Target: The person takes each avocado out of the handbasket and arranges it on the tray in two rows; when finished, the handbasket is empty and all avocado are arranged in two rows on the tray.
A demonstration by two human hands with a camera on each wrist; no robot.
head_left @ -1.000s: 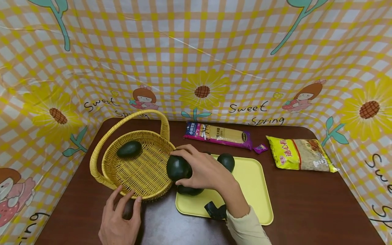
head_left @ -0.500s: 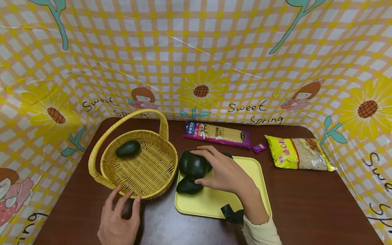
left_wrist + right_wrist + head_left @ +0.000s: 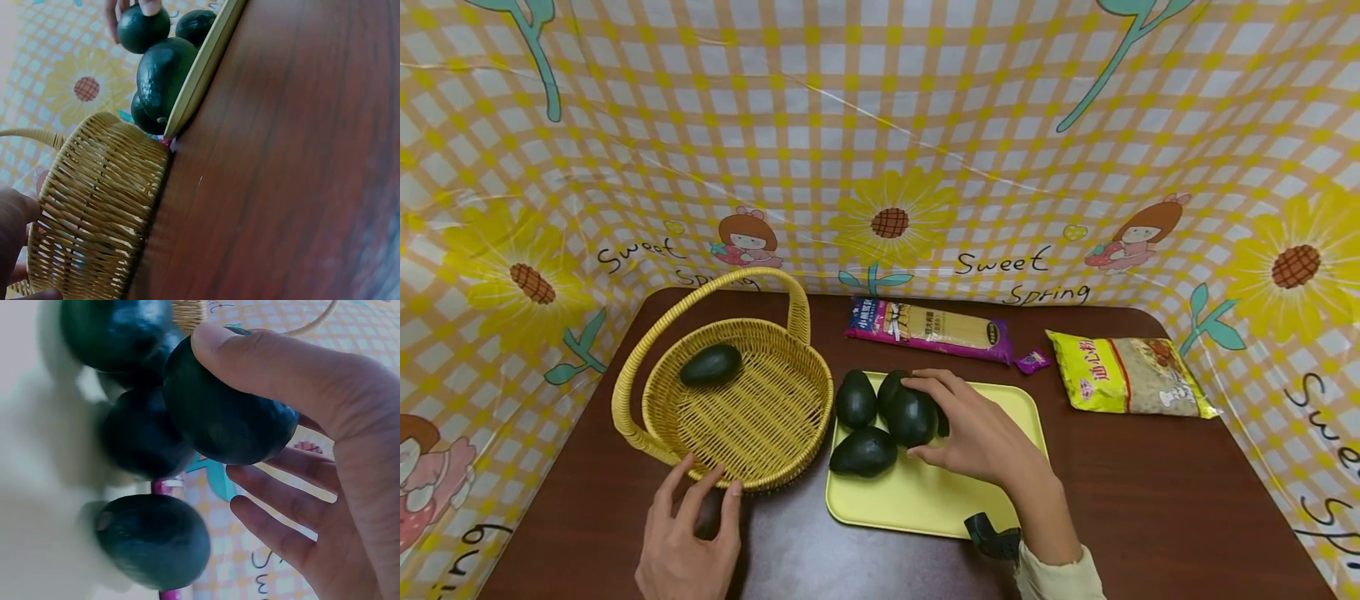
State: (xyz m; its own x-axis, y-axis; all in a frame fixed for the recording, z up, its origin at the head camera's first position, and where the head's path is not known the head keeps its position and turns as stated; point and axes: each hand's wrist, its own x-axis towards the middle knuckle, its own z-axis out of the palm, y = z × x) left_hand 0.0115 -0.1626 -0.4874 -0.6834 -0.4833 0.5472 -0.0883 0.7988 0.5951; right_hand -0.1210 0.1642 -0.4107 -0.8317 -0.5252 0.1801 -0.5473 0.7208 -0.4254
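While the left hand (image 3: 687,533), fingers spread, touches the wicker basket (image 3: 752,417), the right hand (image 3: 976,429) grips an avocado (image 3: 912,419).

"Sweet Spring" — cloth backdrop (image 3: 880,125); "通心粉" — bag (image 3: 1131,375)

Had the bare left hand (image 3: 687,537) close in with fingers spread apart, and the bare right hand (image 3: 976,432) farther out, curled in a grip.
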